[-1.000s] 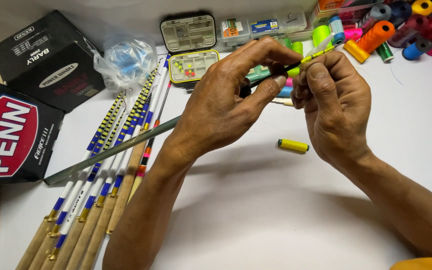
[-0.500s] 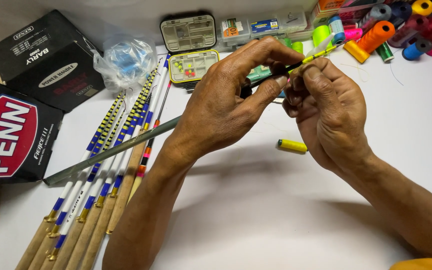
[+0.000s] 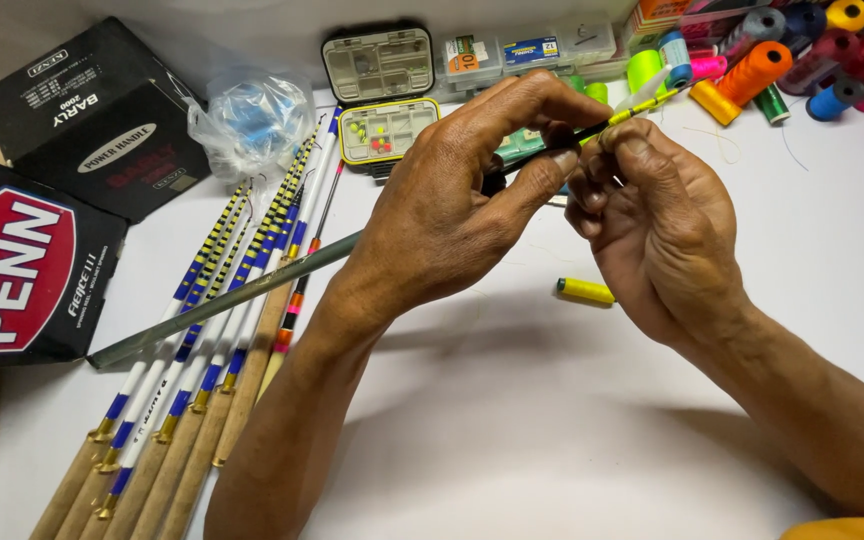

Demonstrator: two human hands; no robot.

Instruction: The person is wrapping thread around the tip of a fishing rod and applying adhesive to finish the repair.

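Both hands pinch one thin rod (image 3: 252, 290), its long axis running from eight to two o'clock: left hand (image 3: 452, 215) mid-shaft, right hand (image 3: 657, 225) nearer the yellow-banded tip (image 3: 642, 100).

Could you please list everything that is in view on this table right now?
rod blank: one, dark green, slanting from both hands toward lower left
finished rods: several, cork handles, blue, yellow and white wraps, left
thread spools: many, mixed bright colours, top right
yellow spool: one, on white table below the hands
tackle box: one, open, top centre
cardboard boxes: two, black, left
plastic bag: one, clear
left hand: grips blank
right hand: pinches blank's tip
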